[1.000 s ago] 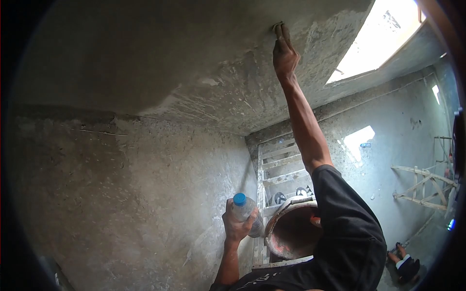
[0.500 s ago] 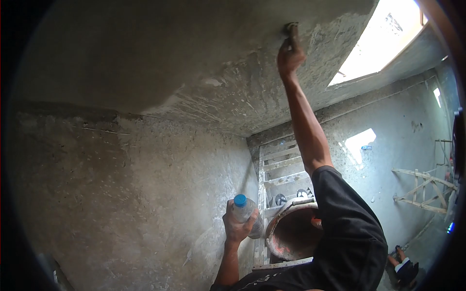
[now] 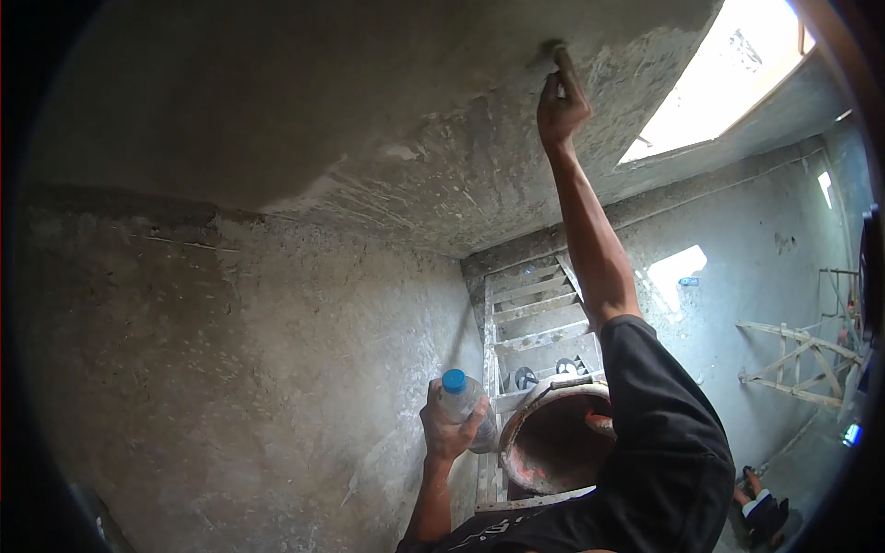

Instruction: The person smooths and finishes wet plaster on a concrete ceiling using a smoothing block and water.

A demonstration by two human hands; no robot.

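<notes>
My left hand (image 3: 447, 426) is wrapped round a clear plastic bottle (image 3: 458, 398) with a blue cap, held upright beside the plastered wall. My right hand (image 3: 562, 112) is stretched far up to the grey plastered surface (image 3: 406, 101) overhead. Its fingers point upward and come together near a small dark patch by the fingertips. Whether that patch is a small tool or only shadow is hard to make out. Around the hand, the surface is smooth on the left and rough and streaked on the right.
A round bucket (image 3: 513, 433) with a stained rim stands by a ladder (image 3: 535, 343) below me. Dark slippers (image 3: 525, 378) show beyond its rungs. A bright opening (image 3: 714, 83) is upper right. A wooden trestle (image 3: 793, 364) and part of another person (image 3: 763, 516) are lower right.
My right hand has shifted slightly right and down, its fingers still near the surface. The left hand keeps its hold on the bottle. The view has tilted a little.
</notes>
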